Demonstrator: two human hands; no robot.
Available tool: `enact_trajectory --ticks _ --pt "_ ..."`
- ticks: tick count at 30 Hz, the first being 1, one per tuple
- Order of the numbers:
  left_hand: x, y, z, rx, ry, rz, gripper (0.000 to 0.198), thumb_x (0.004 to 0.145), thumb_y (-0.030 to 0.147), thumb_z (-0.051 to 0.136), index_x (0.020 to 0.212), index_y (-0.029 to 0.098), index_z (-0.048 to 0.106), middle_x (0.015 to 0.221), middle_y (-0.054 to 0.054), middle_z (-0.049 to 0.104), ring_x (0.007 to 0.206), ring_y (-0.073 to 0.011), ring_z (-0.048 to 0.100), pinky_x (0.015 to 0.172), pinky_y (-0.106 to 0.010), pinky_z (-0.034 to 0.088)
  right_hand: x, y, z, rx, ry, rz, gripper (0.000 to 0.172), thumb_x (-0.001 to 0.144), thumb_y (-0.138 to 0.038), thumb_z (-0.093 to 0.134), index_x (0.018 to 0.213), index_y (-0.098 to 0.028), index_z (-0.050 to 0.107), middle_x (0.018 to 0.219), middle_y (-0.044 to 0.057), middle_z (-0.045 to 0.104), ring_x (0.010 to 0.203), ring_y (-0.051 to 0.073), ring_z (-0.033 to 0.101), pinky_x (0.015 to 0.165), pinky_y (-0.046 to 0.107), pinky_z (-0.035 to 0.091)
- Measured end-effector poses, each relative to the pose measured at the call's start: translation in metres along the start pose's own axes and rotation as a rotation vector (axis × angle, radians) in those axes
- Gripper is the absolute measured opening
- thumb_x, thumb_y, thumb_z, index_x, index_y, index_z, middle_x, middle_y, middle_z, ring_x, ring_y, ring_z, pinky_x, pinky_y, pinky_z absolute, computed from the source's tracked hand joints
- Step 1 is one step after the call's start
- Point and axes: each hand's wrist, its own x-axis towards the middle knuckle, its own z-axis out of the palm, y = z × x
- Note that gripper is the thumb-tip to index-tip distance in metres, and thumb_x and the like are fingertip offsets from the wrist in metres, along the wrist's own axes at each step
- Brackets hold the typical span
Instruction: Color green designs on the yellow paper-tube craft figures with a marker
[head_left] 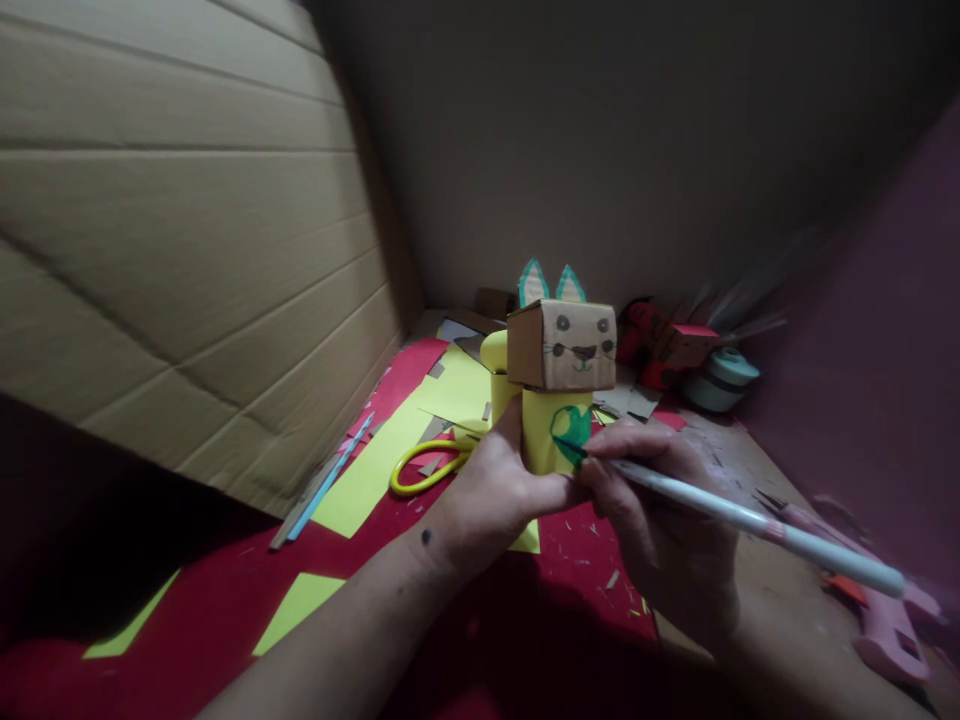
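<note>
A small paper cat figure (559,385) stands in the middle: a brown cardboard box head with a drawn face and two teal-edged ears, on a yellow paper body. My left hand (491,490) is wrapped round the yellow body from the left and below. My right hand (652,500) pinches a long white marker pen (750,518). Its tip touches a green heart shape (571,428) on the front of the body.
Yellow-handled scissors (427,468) lie left of the figure on red paper (225,600) and yellow paper (375,465) scraps. A big cardboard sheet (172,250) leans at left. A pink glue gun (885,620) lies at right; a teal tape roll (721,380) and red bits sit behind.
</note>
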Motion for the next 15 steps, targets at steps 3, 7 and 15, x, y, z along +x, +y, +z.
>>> enact_trajectory --ticks 3,7,15 --pt "-0.0003 0.0011 0.0010 0.011 0.006 0.003 0.044 0.067 0.013 0.086 0.109 0.017 0.072 0.124 -0.011 0.075 0.111 -0.0265 0.070 0.101 -0.039 0.055 -0.0007 0.0002 -0.0009 -0.010 0.006 -0.001 0.028 0.091 -0.001 0.065 0.104 -0.025 0.068 0.089 -0.004 0.065 0.073 0.008 0.066 0.067 0.015 0.057" --pt "-0.0010 0.0015 0.0026 0.009 0.015 0.011 0.045 0.067 0.015 0.087 0.108 0.018 0.072 0.124 -0.011 0.075 0.113 -0.0276 0.070 0.103 -0.040 0.054 -0.0012 0.0006 -0.0010 -0.019 0.015 -0.014 0.029 0.091 -0.001 0.065 0.105 -0.026 0.069 0.090 -0.003 0.067 0.073 0.009 0.068 0.067 0.017 0.059" --pt "0.0006 0.0006 0.0016 0.039 0.013 0.015 0.055 0.066 0.018 0.089 0.118 0.019 0.070 0.122 -0.011 0.076 0.112 -0.0291 0.070 0.102 -0.042 0.054 -0.0012 0.0023 0.0004 -0.001 0.018 0.015 0.030 0.090 -0.001 0.066 0.105 -0.027 0.069 0.091 -0.004 0.069 0.074 0.008 0.068 0.065 0.016 0.057"
